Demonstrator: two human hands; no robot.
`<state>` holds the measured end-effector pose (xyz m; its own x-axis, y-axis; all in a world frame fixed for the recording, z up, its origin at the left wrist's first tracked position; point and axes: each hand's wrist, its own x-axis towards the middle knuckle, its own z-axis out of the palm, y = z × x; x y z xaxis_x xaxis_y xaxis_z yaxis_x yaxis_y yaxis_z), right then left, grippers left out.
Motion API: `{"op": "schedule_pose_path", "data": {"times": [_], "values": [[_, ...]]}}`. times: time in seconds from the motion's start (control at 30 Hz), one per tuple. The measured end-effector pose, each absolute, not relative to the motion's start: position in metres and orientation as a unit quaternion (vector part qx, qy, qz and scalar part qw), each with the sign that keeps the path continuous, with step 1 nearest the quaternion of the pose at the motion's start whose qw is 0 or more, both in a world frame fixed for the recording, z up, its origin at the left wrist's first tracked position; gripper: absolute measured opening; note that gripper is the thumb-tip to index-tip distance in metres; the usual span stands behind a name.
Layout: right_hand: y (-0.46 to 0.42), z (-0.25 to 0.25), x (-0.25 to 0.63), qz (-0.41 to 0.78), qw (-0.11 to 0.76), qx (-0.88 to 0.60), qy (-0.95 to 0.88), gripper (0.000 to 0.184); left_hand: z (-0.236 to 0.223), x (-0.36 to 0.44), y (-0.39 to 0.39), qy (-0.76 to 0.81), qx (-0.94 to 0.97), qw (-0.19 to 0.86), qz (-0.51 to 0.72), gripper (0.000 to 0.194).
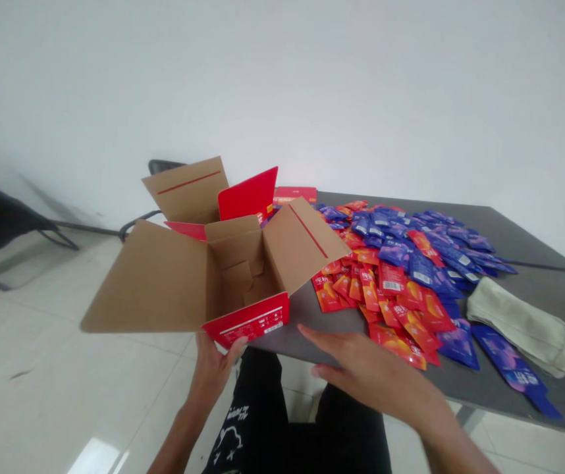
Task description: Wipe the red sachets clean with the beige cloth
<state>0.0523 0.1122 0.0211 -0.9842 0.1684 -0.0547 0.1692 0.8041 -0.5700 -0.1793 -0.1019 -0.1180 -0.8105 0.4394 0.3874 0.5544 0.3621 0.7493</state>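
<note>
A red cardboard box (245, 322), brown inside, stands tilted at the table's left front with its flaps spread wide. I see its brown interior, with a folded inner flap but no packets showing. My left hand (213, 368) grips the lower front corner, thumb against the red panel and the other fingers mostly hidden beneath. To the right of the box, my right hand (356, 365) hovers over the table's front edge, fingers stretched out and holding nothing. Just beyond that hand lie orange-red packets (396, 345).
Blue-purple packets (425, 263) are heaped with red ones on the dark table (470, 217). A second open box (191, 191) is behind the first, near a flat red box (295, 193). A folded pale cloth (522, 326) lies at right. A black chair (6, 220) stands left.
</note>
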Motion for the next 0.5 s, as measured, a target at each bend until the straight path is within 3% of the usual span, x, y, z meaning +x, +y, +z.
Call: {"op": "schedule_pose_path", "data": {"times": [0.17,0.37,0.5], "values": [[0.176,0.098,0.073,-0.120,0.085,0.132,0.980,0.044,-0.122,-0.176,-0.098,-0.824,-0.277,0.089,-0.487,0.065],[0.222,0.116,0.050,-0.107,0.076,0.145,0.981,0.036,-0.131,-0.162,-0.089,-0.823,-0.183,0.022,-0.538,0.063],[0.265,0.119,0.026,-0.095,0.091,0.145,0.981,0.030,-0.132,-0.161,-0.085,-0.808,-0.244,0.049,-0.533,0.045]]}}
